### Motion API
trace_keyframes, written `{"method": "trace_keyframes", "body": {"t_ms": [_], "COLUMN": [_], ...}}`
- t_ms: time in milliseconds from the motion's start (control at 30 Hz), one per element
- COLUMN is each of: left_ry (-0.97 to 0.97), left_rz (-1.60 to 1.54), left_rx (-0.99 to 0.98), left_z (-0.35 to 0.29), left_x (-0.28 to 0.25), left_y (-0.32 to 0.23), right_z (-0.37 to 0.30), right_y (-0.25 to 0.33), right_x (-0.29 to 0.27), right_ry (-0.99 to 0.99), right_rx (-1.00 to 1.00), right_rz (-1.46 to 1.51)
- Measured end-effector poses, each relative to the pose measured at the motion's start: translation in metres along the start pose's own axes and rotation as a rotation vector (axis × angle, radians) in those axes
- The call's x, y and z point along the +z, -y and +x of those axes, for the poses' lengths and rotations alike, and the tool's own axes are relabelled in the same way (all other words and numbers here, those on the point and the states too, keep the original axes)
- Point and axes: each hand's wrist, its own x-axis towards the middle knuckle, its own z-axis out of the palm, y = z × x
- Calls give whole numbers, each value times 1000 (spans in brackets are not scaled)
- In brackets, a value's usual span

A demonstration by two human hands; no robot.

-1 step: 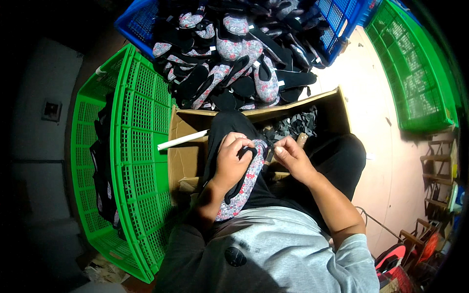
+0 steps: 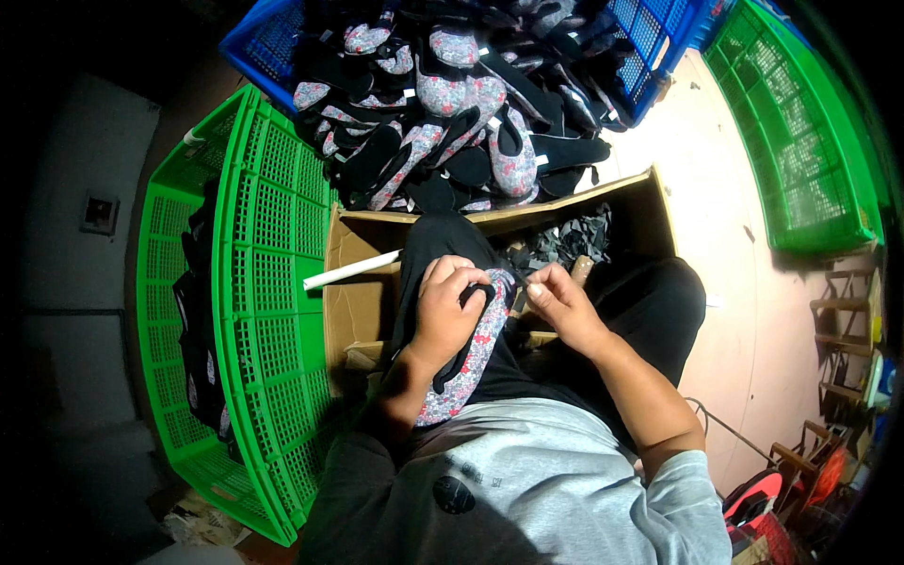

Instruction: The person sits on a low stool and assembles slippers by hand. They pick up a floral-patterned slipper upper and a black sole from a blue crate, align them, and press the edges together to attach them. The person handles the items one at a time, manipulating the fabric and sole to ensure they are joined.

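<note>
Lower centre of the frame: a grey shirt (image 2: 556, 452) with a dark round print, seen from above. Just beyond it, at centre, lies the shoe (image 2: 481, 353), floral with a black lining, slanting over the dark trousers (image 2: 673, 306) with its upper end leaning right. The left hand (image 2: 444, 315) lies over the shoe's left side, fingers curled in at its opening and closed on it. The right hand (image 2: 568, 309) is just right of the shoe's upper end, thumb and forefinger close together; a dark sliver appears at their tips, too small to tell whether it is gripped. Around the knees stands an open carton (image 2: 361, 315), dark scraps (image 2: 570, 237) showing in its right part and a white tube (image 2: 353, 270) crossing its left edge. At left, a green crate (image 2: 273, 330) holds dark pieces (image 2: 196, 330). At upper centre, similar shoes (image 2: 471, 94) are heaped against a blue crate (image 2: 650, 42). A second green crate (image 2: 800, 141) occupies the upper right; below it, at the right edge, stands a wooden rack (image 2: 841, 305).
</note>
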Motion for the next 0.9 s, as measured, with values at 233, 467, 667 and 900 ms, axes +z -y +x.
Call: {"method": "trace_keyframes", "body": {"t_ms": [233, 467, 667, 900], "left_ry": [65, -13, -67, -66], "left_rz": [238, 160, 185, 214], "left_rx": [297, 212, 191, 191], "left_z": [10, 6, 5, 5], "left_x": [-9, 2, 6, 6], "left_y": [-4, 1, 1, -2], "right_z": [-1, -5, -7, -7], "right_y": [-6, -7, -4, -2], "right_x": [12, 23, 25, 26], "right_ry": [-45, -21, -22, -51], "right_rx": [3, -202, -209, -220], "right_rz": [-190, -406, -526, -610]}}
